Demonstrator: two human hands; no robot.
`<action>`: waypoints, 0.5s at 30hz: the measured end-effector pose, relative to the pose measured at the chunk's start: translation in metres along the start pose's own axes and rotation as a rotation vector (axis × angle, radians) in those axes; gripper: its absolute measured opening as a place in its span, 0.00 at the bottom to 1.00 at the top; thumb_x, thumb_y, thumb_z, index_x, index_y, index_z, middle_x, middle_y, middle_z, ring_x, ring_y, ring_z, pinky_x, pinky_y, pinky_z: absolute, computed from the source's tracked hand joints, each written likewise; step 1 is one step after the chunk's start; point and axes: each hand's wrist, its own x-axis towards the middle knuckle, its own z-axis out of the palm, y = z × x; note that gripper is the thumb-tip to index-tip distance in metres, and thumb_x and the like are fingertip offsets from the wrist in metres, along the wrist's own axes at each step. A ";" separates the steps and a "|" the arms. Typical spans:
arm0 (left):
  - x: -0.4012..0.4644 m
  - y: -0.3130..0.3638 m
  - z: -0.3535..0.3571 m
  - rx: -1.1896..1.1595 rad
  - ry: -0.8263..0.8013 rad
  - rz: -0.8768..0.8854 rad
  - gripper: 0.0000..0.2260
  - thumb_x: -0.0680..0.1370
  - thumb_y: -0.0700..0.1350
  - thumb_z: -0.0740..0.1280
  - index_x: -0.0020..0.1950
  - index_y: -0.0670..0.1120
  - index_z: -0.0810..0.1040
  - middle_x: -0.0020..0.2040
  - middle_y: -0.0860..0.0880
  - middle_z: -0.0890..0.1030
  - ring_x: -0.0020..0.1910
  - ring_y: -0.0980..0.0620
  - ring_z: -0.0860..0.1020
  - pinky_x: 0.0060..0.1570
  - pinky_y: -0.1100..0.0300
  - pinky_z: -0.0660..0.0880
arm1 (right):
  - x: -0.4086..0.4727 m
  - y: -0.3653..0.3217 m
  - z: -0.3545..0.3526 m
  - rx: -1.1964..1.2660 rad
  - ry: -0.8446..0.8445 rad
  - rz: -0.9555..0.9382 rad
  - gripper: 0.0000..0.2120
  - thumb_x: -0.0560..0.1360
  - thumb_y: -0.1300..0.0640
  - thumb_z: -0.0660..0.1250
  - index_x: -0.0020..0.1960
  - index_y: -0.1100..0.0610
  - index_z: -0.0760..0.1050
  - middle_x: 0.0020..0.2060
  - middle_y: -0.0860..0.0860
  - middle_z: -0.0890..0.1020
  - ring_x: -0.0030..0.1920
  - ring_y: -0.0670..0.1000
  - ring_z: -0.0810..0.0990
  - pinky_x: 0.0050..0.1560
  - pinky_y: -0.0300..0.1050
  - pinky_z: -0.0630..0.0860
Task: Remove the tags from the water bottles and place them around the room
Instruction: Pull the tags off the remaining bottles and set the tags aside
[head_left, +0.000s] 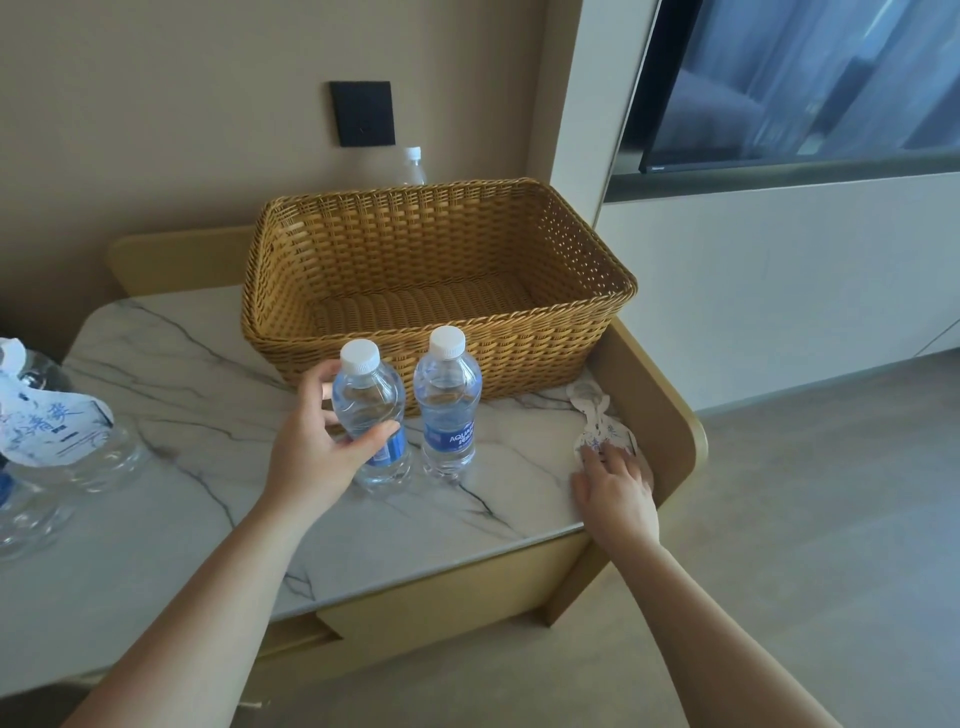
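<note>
Here, left grip (311, 447) around upright bottle (370, 415); right grip (615, 491) flat, released, on tag (597, 426).

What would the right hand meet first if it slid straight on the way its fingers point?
The right hand already touches the white paper tag with blue print; beyond it, probably the woven wicker basket, though depth is unclear.
</note>
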 end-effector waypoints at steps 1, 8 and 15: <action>0.000 0.001 0.000 -0.001 0.001 -0.002 0.32 0.66 0.48 0.79 0.62 0.66 0.64 0.54 0.64 0.76 0.46 0.69 0.76 0.37 0.75 0.67 | -0.001 0.000 0.001 0.006 -0.014 -0.002 0.23 0.80 0.48 0.55 0.73 0.51 0.63 0.74 0.55 0.64 0.75 0.56 0.57 0.71 0.53 0.55; -0.006 0.006 0.002 0.001 0.028 -0.003 0.31 0.67 0.49 0.78 0.62 0.64 0.65 0.54 0.62 0.76 0.46 0.71 0.75 0.36 0.78 0.67 | -0.019 -0.005 -0.009 0.018 -0.003 -0.104 0.25 0.80 0.50 0.56 0.76 0.54 0.59 0.77 0.54 0.55 0.77 0.55 0.47 0.74 0.54 0.51; -0.018 0.007 0.007 0.014 0.086 -0.003 0.34 0.69 0.54 0.75 0.72 0.57 0.65 0.57 0.62 0.79 0.53 0.66 0.78 0.48 0.60 0.79 | -0.059 -0.067 -0.025 0.282 0.134 -0.362 0.17 0.77 0.56 0.65 0.65 0.58 0.74 0.65 0.55 0.75 0.68 0.57 0.69 0.66 0.50 0.68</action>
